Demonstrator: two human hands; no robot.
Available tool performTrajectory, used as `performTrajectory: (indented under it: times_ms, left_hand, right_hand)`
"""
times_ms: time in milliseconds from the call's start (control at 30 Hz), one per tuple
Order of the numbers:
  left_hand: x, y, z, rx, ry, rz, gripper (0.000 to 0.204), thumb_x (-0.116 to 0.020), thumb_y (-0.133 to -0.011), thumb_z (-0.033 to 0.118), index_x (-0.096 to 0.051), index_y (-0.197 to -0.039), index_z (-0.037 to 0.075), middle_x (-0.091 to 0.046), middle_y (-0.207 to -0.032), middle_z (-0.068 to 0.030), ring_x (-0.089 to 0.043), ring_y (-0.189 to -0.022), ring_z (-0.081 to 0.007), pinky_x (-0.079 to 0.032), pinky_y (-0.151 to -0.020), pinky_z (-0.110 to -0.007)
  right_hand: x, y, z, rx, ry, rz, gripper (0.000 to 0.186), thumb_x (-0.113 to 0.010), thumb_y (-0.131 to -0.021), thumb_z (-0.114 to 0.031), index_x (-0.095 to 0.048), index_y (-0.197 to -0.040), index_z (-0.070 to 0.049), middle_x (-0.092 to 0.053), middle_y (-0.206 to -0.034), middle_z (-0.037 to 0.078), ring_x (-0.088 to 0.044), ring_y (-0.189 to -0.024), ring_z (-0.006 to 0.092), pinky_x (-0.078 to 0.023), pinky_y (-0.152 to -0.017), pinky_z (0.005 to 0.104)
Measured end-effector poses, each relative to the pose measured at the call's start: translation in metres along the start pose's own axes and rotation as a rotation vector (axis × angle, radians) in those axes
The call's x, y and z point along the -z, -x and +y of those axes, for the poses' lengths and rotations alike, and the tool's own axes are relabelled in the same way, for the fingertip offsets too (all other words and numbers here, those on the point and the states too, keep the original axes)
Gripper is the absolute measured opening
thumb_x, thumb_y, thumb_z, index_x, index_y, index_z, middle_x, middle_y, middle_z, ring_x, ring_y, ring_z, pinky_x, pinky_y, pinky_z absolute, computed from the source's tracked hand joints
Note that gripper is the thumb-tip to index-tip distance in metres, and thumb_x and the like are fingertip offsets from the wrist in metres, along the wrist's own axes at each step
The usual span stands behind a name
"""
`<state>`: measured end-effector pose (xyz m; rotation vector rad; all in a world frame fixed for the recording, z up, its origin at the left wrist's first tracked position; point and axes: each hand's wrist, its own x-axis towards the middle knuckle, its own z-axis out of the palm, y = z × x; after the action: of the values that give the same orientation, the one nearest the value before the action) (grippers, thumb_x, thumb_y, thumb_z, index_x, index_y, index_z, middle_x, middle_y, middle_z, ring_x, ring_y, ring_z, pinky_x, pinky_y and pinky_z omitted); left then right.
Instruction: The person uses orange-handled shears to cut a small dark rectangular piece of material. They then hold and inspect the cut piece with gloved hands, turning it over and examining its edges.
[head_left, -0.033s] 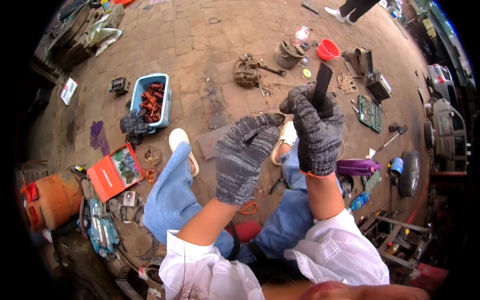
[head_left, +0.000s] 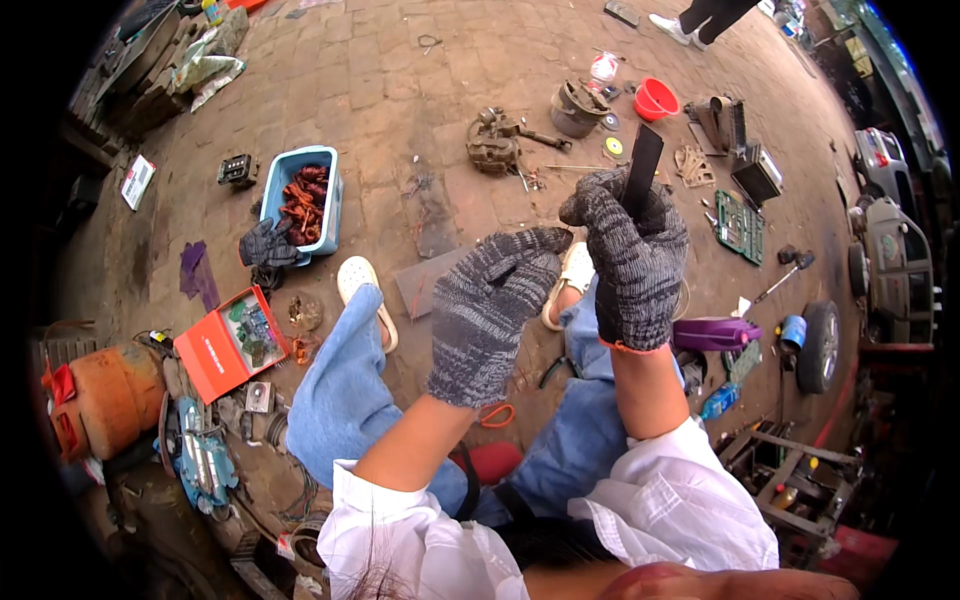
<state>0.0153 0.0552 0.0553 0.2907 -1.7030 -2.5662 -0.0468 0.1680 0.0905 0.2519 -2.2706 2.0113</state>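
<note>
Both my hands wear grey-and-black knitted gloves and are raised in front of me, over my legs. My right hand (head_left: 640,275) is closed around a flat black strip (head_left: 645,162), whose upper end sticks up beyond the fingers; its lower part is hidden in the glove. My left hand (head_left: 488,315) is beside it, thumb and fingers drawn together in a pinch near the right hand's fingertips. Whatever the pinch holds, if anything, is too small to make out. Beneath the hands, a dark flat sheet (head_left: 415,285) lies on the brick ground between my pale shoes.
At left are a blue bin (head_left: 333,215) of copper-coloured coils, an orange box (head_left: 212,360) and an orange gas cylinder (head_left: 120,395). Ahead sits a greasy metal assembly (head_left: 492,145). A red bowl (head_left: 656,98), green tool case (head_left: 738,228), purple container (head_left: 715,334) and wheel (head_left: 820,347) stand right.
My left hand has shifted very slightly. The right hand and the black strip look unmoved.
</note>
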Motion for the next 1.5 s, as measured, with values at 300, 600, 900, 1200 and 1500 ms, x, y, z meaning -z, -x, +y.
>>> performTrajectory:
  times_ms: [300, 600, 900, 1200, 1500]
  left_hand:
    - [0.01, -0.007, 0.003, 0.18, 0.342, 0.081, 0.026, -0.057, -0.077, 0.006, -0.056, -0.103, -0.002, -0.055, -0.073, -0.0032, -0.046, -0.056, -0.0075, -0.036, -0.049, -0.018]
    - [0.018, -0.009, -0.005, 0.18, 0.347, 0.08, 0.018, -0.055, -0.08, 0.008, -0.061, -0.095, 0.002, -0.058, -0.074, 0.0, -0.046, -0.056, -0.0041, -0.035, -0.048, -0.017]
    - [0.011, -0.006, 0.006, 0.246, 0.286, 0.097, 0.02, -0.055, -0.076, 0.004, -0.055, -0.096, -0.001, -0.052, -0.068, -0.0019, -0.042, -0.051, -0.0071, -0.032, -0.044, -0.018]
    - [0.021, -0.008, -0.003, 0.138, 0.38, -0.105, 0.021, -0.053, -0.078, 0.003, -0.053, -0.098, -0.001, -0.052, -0.076, -0.0024, -0.044, -0.059, -0.0065, -0.035, -0.049, -0.017]
    - [0.023, -0.008, -0.013, 0.172, 0.612, -0.12, 0.019, -0.05, -0.081, 0.002, -0.054, -0.1, -0.002, -0.056, -0.079, -0.0024, -0.048, -0.06, -0.0049, -0.037, -0.05, -0.017]
  right_hand:
    - [0.006, 0.002, 0.028, 0.465, 0.176, 0.077, 0.016, -0.049, -0.086, -0.01, -0.054, -0.097, 0.0, -0.057, -0.08, 0.004, -0.052, -0.071, 0.0085, -0.042, -0.063, 0.0219]
    - [0.014, -0.001, 0.037, 0.849, 0.776, -0.257, 0.022, -0.066, -0.064, -0.009, -0.062, -0.085, -0.009, -0.06, -0.073, 0.008, -0.057, -0.064, 0.0259, -0.044, -0.057, 0.0356]
    - [0.01, 0.0, 0.022, 0.74, 0.873, -0.148, 0.018, -0.065, -0.068, -0.005, -0.062, -0.086, -0.007, -0.061, -0.075, 0.011, -0.059, -0.066, 0.026, -0.046, -0.06, 0.0325]
    - [0.013, 0.003, 0.028, 0.854, 0.824, -0.309, 0.026, -0.068, -0.065, -0.01, -0.062, -0.089, -0.01, -0.061, -0.076, 0.007, -0.057, -0.066, 0.0258, -0.044, -0.058, 0.035]
    - [0.007, -0.003, 0.034, 0.89, 0.827, -0.272, 0.034, -0.063, -0.067, -0.009, -0.059, -0.1, -0.012, -0.058, -0.068, 0.006, -0.056, -0.058, 0.0232, -0.042, -0.049, 0.0353]
